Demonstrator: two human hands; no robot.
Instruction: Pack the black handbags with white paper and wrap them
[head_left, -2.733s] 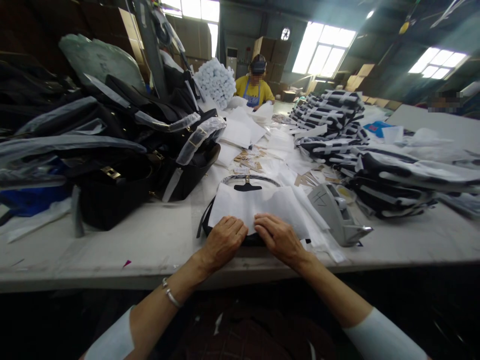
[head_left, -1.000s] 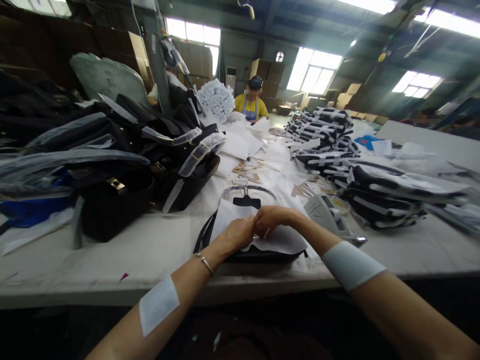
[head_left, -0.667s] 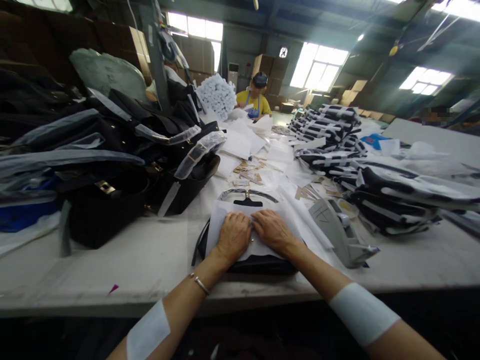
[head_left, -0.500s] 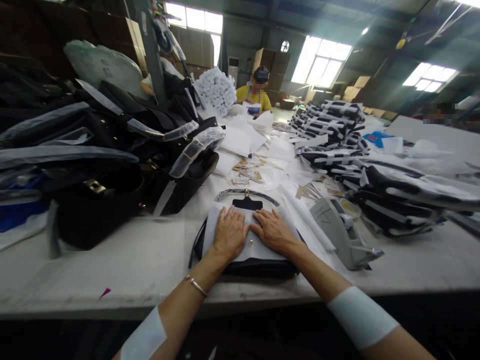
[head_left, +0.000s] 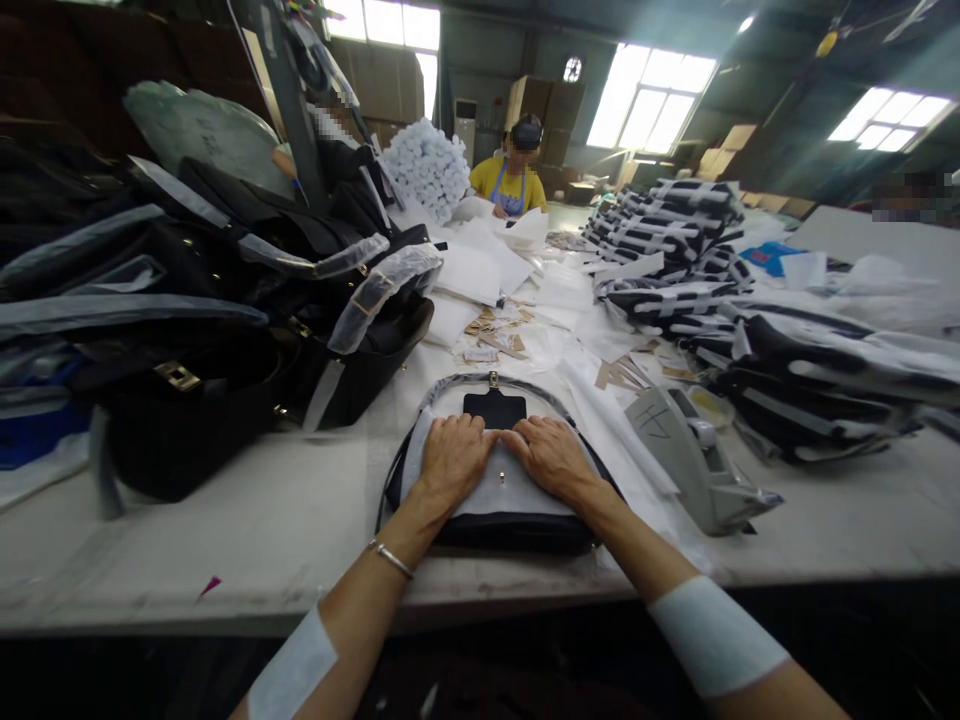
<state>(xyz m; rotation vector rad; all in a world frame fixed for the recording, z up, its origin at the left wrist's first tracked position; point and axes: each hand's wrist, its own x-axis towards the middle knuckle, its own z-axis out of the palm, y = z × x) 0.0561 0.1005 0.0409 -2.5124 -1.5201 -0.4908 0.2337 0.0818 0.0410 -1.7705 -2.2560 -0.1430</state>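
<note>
A black handbag [head_left: 495,535] lies flat on the table before me, its strap loop at the far side. A white protective sheet [head_left: 517,500] covers its front, and a small gold stud pokes through it. Beyond the sheet's far edge shows a black tab [head_left: 495,408] with a gold clasp. My left hand [head_left: 459,455] and my right hand [head_left: 549,455] lie side by side on the sheet, thumbs nearly touching. Both have their fingers bent and closed over the sheet's far edge; the fingertips are partly hidden.
A grey tape dispenser [head_left: 682,455] stands to the right, near a stack of wrapped black bags [head_left: 817,380]. More black handbags [head_left: 195,430] are heaped on the left. Paper sheets [head_left: 480,265] and brown tags lie farther back. A person in yellow [head_left: 514,185] is at the far end.
My fingers, stretched flat on the sheet before, are now bent over its far edge. The black tab shows more fully. The view has shifted slightly.
</note>
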